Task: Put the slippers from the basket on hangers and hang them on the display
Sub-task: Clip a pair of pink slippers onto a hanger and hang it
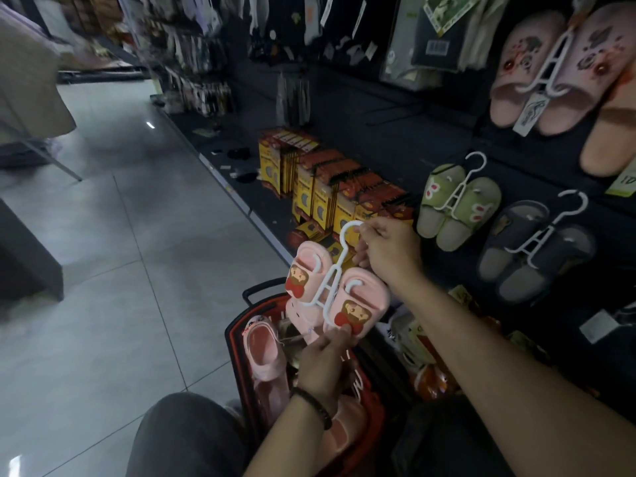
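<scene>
A pair of pink slippers with a cartoon girl print sits on a white hanger, held above the basket. My right hand pinches the hanger near its hook. My left hand grips the lower edge of the right-hand slipper from below. The red basket stands on the floor under them, with more pink slippers inside. On the dark display to the right hang a green pair, a grey pair and a lilac pair, each on a white hanger.
Yellow and red packets crowd the low shelf just beyond my right hand. Socks and small goods hang along the upper wall. Grey tiled floor spreads to the left. My knee is at the bottom, beside the basket.
</scene>
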